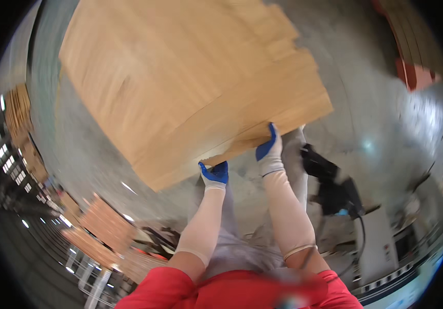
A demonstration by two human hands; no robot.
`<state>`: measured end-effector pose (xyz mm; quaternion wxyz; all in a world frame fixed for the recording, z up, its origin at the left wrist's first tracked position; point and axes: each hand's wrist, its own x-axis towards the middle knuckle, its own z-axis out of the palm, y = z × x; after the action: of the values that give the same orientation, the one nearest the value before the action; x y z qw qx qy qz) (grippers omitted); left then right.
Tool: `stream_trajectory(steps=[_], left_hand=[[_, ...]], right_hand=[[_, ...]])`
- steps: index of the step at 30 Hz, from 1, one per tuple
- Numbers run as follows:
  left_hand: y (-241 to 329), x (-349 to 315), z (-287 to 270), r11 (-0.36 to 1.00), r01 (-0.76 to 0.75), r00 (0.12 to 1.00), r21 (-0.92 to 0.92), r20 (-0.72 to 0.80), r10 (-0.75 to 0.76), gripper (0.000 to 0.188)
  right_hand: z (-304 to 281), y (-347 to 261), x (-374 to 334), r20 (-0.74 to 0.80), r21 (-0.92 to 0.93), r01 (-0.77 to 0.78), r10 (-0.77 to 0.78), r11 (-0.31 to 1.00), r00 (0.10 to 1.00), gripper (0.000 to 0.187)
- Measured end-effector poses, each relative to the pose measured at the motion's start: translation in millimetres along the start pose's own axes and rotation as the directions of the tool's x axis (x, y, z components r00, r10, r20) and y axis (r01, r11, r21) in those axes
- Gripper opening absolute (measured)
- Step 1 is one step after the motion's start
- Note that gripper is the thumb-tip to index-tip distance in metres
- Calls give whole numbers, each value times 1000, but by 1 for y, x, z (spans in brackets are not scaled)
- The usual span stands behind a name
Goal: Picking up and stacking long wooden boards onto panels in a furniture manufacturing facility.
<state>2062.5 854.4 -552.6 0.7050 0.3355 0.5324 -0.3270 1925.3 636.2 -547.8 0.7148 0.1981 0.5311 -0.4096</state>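
Thin light-brown wood sheets, which look like veneer (144, 87), lie overlapped in a broad pile ahead of me, their far right edges uneven. Along the near edge, a strip of the top veneer sheet (249, 140) bends up between my hands. My left hand (215, 175), in a white glove with blue-coated fingers, is closed at that edge, thumb and fingers curled around it. To the right, my right hand (270, 150) wears a matching glove and grips the same edge, its thumb on top and its other fingers hidden beneath. Pale sleeves cover both forearms.
Grey concrete floor (345, 98) surrounds the pile. A black object with a cable (337, 193) is close by my right leg. Stacked reddish-brown boards (105, 221) stand behind at left, and another wood stack (19, 110) is at far left. An orange-red piece (412, 74) sits at far right.
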Motion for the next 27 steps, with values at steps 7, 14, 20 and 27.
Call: stream_trajectory(steps=[7, 14, 20, 27], left_hand=[[120, 6, -16, 972, -231, 971, -45, -78, 227, 62], [253, 39, -101, 883, -27, 775, -468, 548, 314, 65], [144, -2, -2, 968, -239, 967, -79, 72, 245, 77], [150, -9, 13, 941, -337, 942, -16, 8, 337, 76]], right_hand=[[-5, 50, -36, 72, -235, -84, 104, 968, 992, 44], [7, 153, -52, 132, -348, -106, 161, 931, 978, 68], [14, 85, -39, 79, -444, -21, 63, 896, 995, 66], [22, 94, -41, 75, -392, -69, 106, 917, 992, 69]])
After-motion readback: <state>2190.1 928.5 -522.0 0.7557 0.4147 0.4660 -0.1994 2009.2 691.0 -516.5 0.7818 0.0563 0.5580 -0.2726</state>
